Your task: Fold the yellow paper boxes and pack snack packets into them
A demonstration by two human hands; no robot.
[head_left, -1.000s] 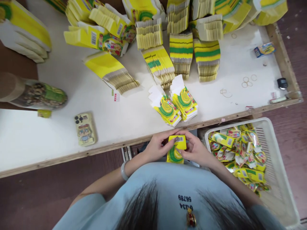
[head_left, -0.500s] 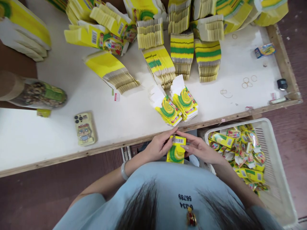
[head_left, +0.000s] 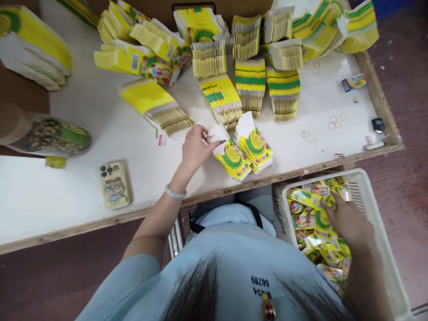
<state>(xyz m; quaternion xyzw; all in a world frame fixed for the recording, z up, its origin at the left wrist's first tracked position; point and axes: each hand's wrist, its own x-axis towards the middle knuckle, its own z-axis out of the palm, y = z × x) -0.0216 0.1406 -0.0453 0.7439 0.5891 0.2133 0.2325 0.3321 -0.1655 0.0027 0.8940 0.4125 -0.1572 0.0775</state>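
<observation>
My left hand [head_left: 196, 148] is at the left one of two small stacks of flattened yellow cartons [head_left: 234, 159], its thumb and fingers closed on a white end flap. The right stack of flattened cartons [head_left: 257, 149] lies beside it. Over the white plastic basket [head_left: 374, 209], my right hand [head_left: 351, 220] reaches down with its fingers at the edge of a small yellow box [head_left: 323, 219] with a green swirl. The fingers seem closed on this box, though part of the grip is hidden and slightly blurred. Several similar boxes and wrapped pieces fill the basket.
Bundles of yellow cartons [head_left: 250, 80] stand along the back of the white table [head_left: 160, 165]. A phone [head_left: 114, 185] and a jar [head_left: 60, 133] are at the left. Rubber bands [head_left: 334, 122], a small blue box [head_left: 354, 83] and a black object [head_left: 378, 125] lie right. A wooden edge [head_left: 133, 217] borders the front.
Both hands were together at the table edge around a yellow box. The left has moved up to the carton stack, and the right has moved over the basket with a yellow box.
</observation>
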